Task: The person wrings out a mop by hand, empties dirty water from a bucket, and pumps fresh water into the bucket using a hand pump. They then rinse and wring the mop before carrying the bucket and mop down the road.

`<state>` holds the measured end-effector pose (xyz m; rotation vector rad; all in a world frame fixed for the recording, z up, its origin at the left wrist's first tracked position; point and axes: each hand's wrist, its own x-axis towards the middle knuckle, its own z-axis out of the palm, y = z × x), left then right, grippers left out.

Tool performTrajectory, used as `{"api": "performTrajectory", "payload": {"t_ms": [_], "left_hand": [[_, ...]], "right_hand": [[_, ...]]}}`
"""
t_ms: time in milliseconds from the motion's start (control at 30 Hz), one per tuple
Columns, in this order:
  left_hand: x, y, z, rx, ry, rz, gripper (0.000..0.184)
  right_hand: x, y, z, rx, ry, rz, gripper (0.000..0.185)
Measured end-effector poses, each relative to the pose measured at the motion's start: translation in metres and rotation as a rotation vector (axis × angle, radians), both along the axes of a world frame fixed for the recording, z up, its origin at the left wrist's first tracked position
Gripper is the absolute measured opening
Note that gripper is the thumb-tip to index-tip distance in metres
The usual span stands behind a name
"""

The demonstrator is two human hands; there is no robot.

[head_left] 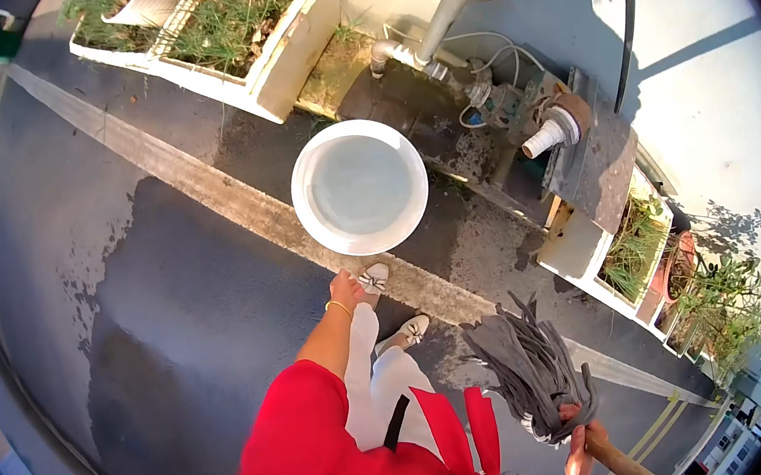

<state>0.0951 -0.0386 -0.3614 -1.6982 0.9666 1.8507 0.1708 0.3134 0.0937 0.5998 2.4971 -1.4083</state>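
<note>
My right hand [577,459] is closed around a mop, near where its wooden handle [623,458] meets the head. The mop head [531,366] is a bundle of dark grey cloth strips, spreading up and to the left. On the other side, my left hand [345,288] hangs with its fingers curled in and nothing visible in them. Just beyond it is a round white bucket [300,190], seen from above. Cloudy, pale water [360,183] appears to be inside. The hand looks apart from its rim.
White planters with grass [274,85] stand at upper left, another planter [631,251] at right. A pump with a pipe fitting [556,128] and a downpipe [441,29] are by the wall. A pale concrete strip [216,191] crosses the partly wet pavement [190,297].
</note>
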Motion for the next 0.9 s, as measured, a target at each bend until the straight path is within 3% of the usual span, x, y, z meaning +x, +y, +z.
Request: {"api": "performTrajectory", "payload": {"t_ms": [67, 100, 167, 200, 267, 300, 367, 433, 467, 500, 533, 600, 667, 800, 900], "left_hand": [[0.0, 0.003, -0.028, -0.023, -0.026, 0.046, 0.06], [0.003, 0.009, -0.042, -0.018, -0.008, 0.184, 0.063], [-0.016, 0.017, -0.065, 0.03, 0.005, 0.406, 0.064], [-0.02, 0.02, -0.071, 0.032, -0.003, 0.392, 0.064], [-0.032, 0.025, -0.084, 0.304, 0.332, 0.417, 0.06], [-0.037, 0.027, -0.096, 0.306, 0.322, 0.41, 0.06], [-0.038, 0.028, -0.118, 0.216, 0.838, 0.222, 0.057], [-0.029, 0.02, -0.117, 0.176, 0.842, 0.254, 0.053], [-0.035, 0.015, -0.11, 0.141, 0.871, 0.291, 0.05], [-0.045, 0.013, -0.055, 0.228, 0.483, 0.599, 0.046], [-0.046, 0.009, -0.043, 0.093, 0.27, 0.677, 0.039], [-0.04, -0.007, -0.023, -0.064, 0.308, 0.578, 0.027], [-0.043, -0.023, 0.003, -0.192, 0.226, 0.769, 0.017], [-0.066, -0.037, 0.085, -0.434, 0.312, 0.577, 0.017], [-0.086, -0.062, 0.106, -0.281, 0.42, 0.435, 0.021]], "right_hand": [[0.058, 0.034, -0.046, 0.064, -0.01, -0.205, 0.033], [0.074, 0.044, -0.057, 0.073, -0.025, -0.229, 0.033], [0.091, 0.059, -0.088, 0.094, -0.068, -0.109, 0.029], [0.109, 0.069, -0.103, 0.097, -0.075, -0.122, 0.029], [0.14, 0.088, -0.136, 0.133, -0.015, -0.119, 0.029], [0.147, 0.085, -0.142, 0.196, -0.044, -0.196, 0.018], [0.153, 0.082, -0.152, 0.179, -0.072, -0.288, 0.013], [0.162, 0.083, -0.153, 0.167, -0.104, -0.367, 0.007], [0.173, 0.088, -0.156, 0.152, -0.086, -0.371, 0.007], [0.188, 0.095, -0.158, 0.145, -0.116, -0.45, 0.008], [0.196, 0.098, -0.158, 0.138, -0.146, -0.53, 0.01], [0.209, 0.099, -0.149, 0.142, -0.123, -0.542, 0.013], [0.219, 0.096, -0.135, 0.181, -0.156, -0.59, 0.015], [0.244, 0.092, -0.112, 0.099, -0.179, -0.671, 0.015], [0.253, 0.078, -0.094, 0.108, -0.155, -0.745, 0.014]]}}
